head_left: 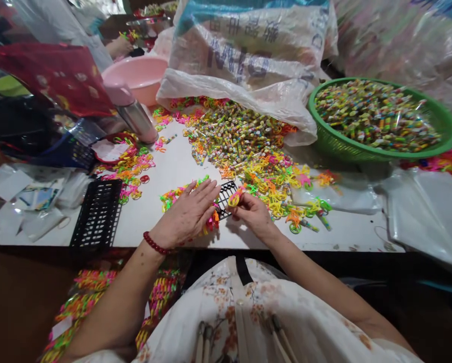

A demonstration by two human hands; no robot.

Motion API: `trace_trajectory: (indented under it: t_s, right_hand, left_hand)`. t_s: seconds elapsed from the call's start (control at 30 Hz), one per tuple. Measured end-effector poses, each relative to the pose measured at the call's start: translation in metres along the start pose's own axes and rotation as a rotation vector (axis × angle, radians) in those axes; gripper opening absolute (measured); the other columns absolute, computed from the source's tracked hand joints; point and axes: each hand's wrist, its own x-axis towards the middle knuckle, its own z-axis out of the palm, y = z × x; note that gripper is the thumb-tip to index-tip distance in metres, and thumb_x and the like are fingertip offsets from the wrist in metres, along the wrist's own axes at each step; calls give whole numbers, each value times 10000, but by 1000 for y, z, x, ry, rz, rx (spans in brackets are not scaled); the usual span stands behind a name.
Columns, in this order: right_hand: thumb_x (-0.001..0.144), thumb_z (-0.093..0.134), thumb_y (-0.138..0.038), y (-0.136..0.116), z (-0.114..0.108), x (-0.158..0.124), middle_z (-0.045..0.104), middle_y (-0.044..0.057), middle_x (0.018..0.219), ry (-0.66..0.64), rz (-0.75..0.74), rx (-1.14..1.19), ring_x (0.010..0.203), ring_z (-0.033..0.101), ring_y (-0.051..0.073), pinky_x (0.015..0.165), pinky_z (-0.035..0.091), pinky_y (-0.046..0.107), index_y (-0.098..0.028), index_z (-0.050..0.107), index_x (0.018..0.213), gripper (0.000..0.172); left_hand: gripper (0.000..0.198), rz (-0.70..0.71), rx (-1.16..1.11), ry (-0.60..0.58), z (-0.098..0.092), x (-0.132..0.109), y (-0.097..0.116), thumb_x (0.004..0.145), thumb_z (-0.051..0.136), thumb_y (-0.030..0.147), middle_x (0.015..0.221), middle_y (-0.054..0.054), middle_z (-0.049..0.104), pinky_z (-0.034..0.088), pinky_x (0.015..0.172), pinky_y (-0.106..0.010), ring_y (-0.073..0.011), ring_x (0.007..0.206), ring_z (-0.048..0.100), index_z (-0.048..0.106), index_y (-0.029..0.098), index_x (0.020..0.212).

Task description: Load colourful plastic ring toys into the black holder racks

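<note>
We lay our left hand (190, 214) flat, fingers spread wide, over the bright pieces (173, 195) set in the black grid (229, 194), likely to keep them from lifting. Our right hand (253, 214) is pinched closed on a yellow piece (235, 198) right above the grid, near the front of the worktop (165, 171). The loose pile (241, 138) lies just beyond, in easy reach. A green basket (362, 153) sits to the right and a spare grid (97, 219) to the left.
</note>
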Motion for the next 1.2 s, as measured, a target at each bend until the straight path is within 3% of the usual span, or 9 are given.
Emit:
trace_trajectory:
  t_s: [0.13,0.23,0.33,0.43,0.53,0.7,0.87,1.03,1.2]
  right_hand:
    - [647,833,-377,-10,-10,-6,607,-29,705,73,100,137,527,440,62,473,354,201,-175,675,805,301]
    - [626,847,-353,-7,-12,-12,562,-49,651,71,130,150,514,407,52,464,322,195,-167,636,745,305]
    - [659,825,-391,1,-6,-16,528,-64,584,56,124,65,514,457,68,495,389,206,-175,575,723,337]
    - [713,768,-444,10,4,-15,588,-45,661,17,130,-4,564,574,108,550,494,249,-189,558,844,355]
    - [793,677,-411,17,14,-10,632,-18,775,-7,31,-143,650,630,134,607,526,275,-201,552,921,276]
    - [863,580,-297,23,17,-5,600,-3,755,-23,-258,-518,675,559,140,636,447,262,-189,570,846,110]
    - [865,530,-183,25,12,-3,575,-20,702,-117,-320,-618,641,518,130,611,381,234,-200,529,789,78]
    - [864,482,-115,21,6,0,597,14,797,-201,-400,-733,711,526,144,666,388,239,-190,547,840,102]
    - [857,496,-114,14,3,3,611,3,774,-251,-365,-714,703,550,141,672,398,235,-186,575,820,113]
  left_hand:
    - [420,47,14,-34,-1,-2,-3,1023,333,339,1591,-35,291,214,1207,-517,-251,1490,210,476,284,1414]
    - [385,51,11,-37,-2,-1,-3,1018,350,351,1570,-24,340,210,1209,-523,-251,1487,217,555,264,1332]
    - [360,30,6,-33,-3,1,0,1017,346,353,1544,-33,391,208,1213,-515,-241,1483,231,603,223,1232]
    - [353,3,1,-35,-4,3,3,1019,328,350,1529,-36,415,206,1218,-501,-228,1478,246,604,204,1185]
    - [376,-20,-1,-24,-3,3,3,1021,318,348,1533,-47,407,208,1221,-480,-212,1476,251,550,194,1273]
    - [455,-22,23,-14,1,2,2,1023,306,337,1540,-48,396,202,1223,-454,-198,1482,235,403,192,1443]
    - [481,11,65,-11,4,1,0,1025,304,334,1560,-40,361,195,1220,-461,-211,1483,230,355,213,1488]
    - [473,47,84,-6,3,-1,0,1019,340,339,1579,-42,322,188,1214,-508,-252,1486,218,370,267,1485]
    - [451,106,82,-15,1,-1,2,1006,392,337,1567,-23,347,148,1216,-559,-272,1493,191,413,320,1456]
